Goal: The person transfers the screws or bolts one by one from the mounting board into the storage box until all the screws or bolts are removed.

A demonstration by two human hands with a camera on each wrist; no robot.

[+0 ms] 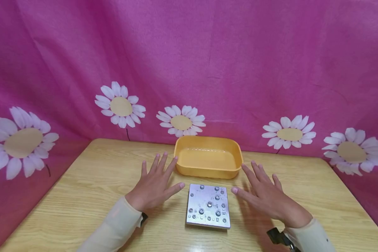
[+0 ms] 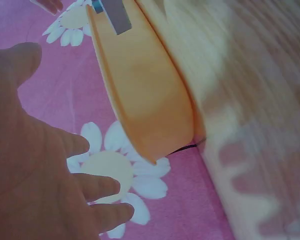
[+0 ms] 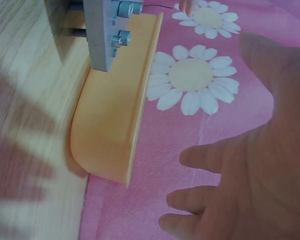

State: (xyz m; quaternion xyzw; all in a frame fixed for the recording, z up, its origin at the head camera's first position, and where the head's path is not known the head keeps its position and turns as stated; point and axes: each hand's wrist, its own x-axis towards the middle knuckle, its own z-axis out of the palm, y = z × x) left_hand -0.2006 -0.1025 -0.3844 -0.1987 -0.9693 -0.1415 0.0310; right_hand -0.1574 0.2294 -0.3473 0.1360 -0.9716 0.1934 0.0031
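Head view first: there's a metal plate [image 1: 208, 207] with a bunch of screws [image 1: 209, 204] in its top, sitting over a wood table [image 1: 82, 196]. Right behind the plate is a yellow tray [image 1: 208, 159], nothing visible inside it. Left hand [image 1: 154, 185] is just off to the plate's left, fingers spread wide and pretty straight, holding nothing. Right hand [image 1: 267, 196] mirrors it just to the plate's right, also splayed out, nothing in it. Neither thumb touches the plate. Way back behind the plate hangs a pink cloth [image 1: 208, 70] with big daisies [image 1: 181, 122] on it.

Left wrist cam: plate's edge-on up top, with the tray beyond it. Palm's showing, thumb and fingers stretched out, no grip on anything. A bit of the right hand peeks in past the plate.

Right wrist cam: best side look at the plate, screw heads on its upper face and dark posts [image 3: 79, 33] under it toward the table. This hand's open too, fingers apart, clear of the plate.
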